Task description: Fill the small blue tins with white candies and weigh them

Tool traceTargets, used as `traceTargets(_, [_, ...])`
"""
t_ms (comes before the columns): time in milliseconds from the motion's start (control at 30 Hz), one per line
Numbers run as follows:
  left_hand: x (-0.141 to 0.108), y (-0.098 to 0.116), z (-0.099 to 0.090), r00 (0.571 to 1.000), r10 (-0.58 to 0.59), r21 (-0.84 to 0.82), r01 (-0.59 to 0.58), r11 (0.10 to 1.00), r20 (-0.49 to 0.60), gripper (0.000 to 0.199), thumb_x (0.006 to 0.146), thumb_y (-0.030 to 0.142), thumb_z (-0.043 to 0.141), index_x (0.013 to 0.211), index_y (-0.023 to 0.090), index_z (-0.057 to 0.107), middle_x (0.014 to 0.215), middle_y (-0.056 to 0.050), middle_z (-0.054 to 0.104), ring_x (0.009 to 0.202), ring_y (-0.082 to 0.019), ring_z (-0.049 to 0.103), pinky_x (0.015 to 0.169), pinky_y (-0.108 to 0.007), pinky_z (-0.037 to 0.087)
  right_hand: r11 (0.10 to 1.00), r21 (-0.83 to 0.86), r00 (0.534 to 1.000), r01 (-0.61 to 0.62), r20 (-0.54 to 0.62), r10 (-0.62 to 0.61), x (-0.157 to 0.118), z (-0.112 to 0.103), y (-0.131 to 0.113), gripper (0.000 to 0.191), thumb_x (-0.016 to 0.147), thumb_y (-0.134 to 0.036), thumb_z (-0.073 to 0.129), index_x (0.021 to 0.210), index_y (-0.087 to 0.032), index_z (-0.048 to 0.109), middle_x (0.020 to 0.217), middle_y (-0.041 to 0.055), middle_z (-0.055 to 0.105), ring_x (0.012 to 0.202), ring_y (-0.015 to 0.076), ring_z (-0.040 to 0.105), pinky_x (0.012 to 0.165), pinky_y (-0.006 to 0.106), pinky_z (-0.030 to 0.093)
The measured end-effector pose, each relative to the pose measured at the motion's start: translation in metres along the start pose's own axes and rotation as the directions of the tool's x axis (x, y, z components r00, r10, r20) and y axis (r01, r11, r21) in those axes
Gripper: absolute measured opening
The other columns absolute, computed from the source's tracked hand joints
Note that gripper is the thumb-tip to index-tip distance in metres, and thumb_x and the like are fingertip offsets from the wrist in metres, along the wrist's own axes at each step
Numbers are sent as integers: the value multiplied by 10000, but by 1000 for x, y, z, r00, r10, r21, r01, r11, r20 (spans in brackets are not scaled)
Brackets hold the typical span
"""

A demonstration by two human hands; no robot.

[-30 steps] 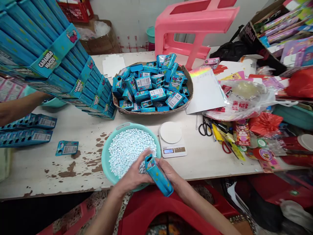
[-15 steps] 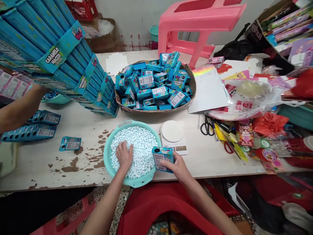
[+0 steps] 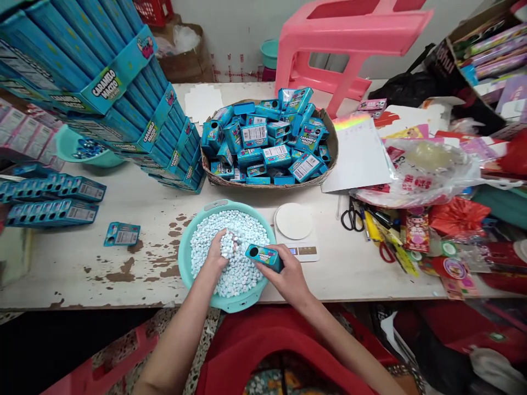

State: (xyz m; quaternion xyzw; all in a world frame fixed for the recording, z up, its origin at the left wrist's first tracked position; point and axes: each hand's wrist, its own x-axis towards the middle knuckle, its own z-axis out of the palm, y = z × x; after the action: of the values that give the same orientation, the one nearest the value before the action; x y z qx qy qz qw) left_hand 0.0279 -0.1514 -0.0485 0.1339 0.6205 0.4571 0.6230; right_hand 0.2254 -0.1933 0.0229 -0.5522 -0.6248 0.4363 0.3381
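Note:
A turquoise basin (image 3: 185, 258) full of small pale-blue candies (image 3: 242, 280) stands at the table's front edge. Over it, my left hand (image 3: 218, 251) is cupped around a heap of these candies, fingers curled. My right hand (image 3: 290, 274) grips a small blue candy box (image 3: 263, 256) above the basin's right side. The box is tilted, its top with a dark round hole facing up and towards my left hand. A white kitchen scale (image 3: 294, 222) sits just behind my right hand.
Behind the basin is a cardboard tray (image 3: 267, 186) heaped with blue boxes. Stacked display cartons (image 3: 111, 88) tower at the left, near rows of boxes (image 3: 53, 213) and one flat box (image 3: 122, 234). Scissors (image 3: 352, 218), pens and wrappers clutter the right side; a pink stool (image 3: 346, 33) stands behind.
My left hand has scooped up candies and lifted them towards the box. My right hand has tipped the box so its holed top shows. The other person's arm at left has left the view.

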Motion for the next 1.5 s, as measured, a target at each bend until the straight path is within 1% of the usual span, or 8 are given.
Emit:
traceTargets(67, [-14,17,3,996,-30,-151,42,988,81,266,703,429,603,670,175,531,593,-21,536,467,-128,511,414,-241,391,989,-105,994,107,9,-107,3,4,-3,268,786,-283,652,1039,-230,578,995,70,611,945,236,570,827,355,456])
traceTargets(167, [-42,38,14,989,53,-316,-7,949,138,230,722,384,593,684,165,534,628,-13,552,492,-121,537,450,-239,423,962,-194,982,191,49,-185,7,14,-7,275,785,-247,649,1048,-223,572,996,76,614,955,243,563,825,358,451])
traceTargets(300, [-65,48,31,969,242,-396,-204,896,48,204,749,348,590,681,163,537,683,-4,570,615,-143,602,615,-291,500,947,-240,975,214,111,-193,12,26,-13,278,778,-236,652,1043,-205,573,986,74,627,942,245,567,813,357,449])
traceTargets(467, [-67,48,37,958,284,-396,-275,876,-36,203,743,313,629,674,164,508,650,20,527,607,-135,591,615,-282,487,948,-238,976,210,104,-190,14,26,-14,290,768,-243,662,1042,-207,574,987,70,649,936,245,587,803,349,449])
traceTargets(667, [-70,52,38,942,336,-313,-321,894,-7,169,754,292,628,715,170,518,650,22,526,585,-134,583,585,-271,466,951,-235,973,202,163,-166,13,26,-12,291,770,-252,662,1048,-224,581,998,60,666,937,241,612,783,334,444])
traceTargets(833, [-75,56,42,935,354,-251,-341,906,6,199,757,318,625,685,170,511,589,25,513,595,-139,587,626,-276,466,969,-191,984,157,118,-136,11,28,-16,289,760,-244,659,1042,-236,594,984,52,670,932,233,619,783,323,454])
traceTargets(1100, [-82,62,46,918,396,-198,-388,900,1,155,730,270,663,769,173,549,581,33,529,533,-108,534,560,-237,413,982,-160,993,105,63,-96,7,32,-29,310,721,-194,669,1024,-228,611,966,41,665,921,226,619,797,320,465])
traceTargets(1500, [-97,60,56,898,429,-217,-440,871,-97,199,729,333,652,714,167,544,569,43,502,504,-103,529,554,-245,436,972,-141,981,190,57,-184,5,15,-32,320,698,-192,675,1010,-233,616,966,35,663,923,223,615,801,320,461])
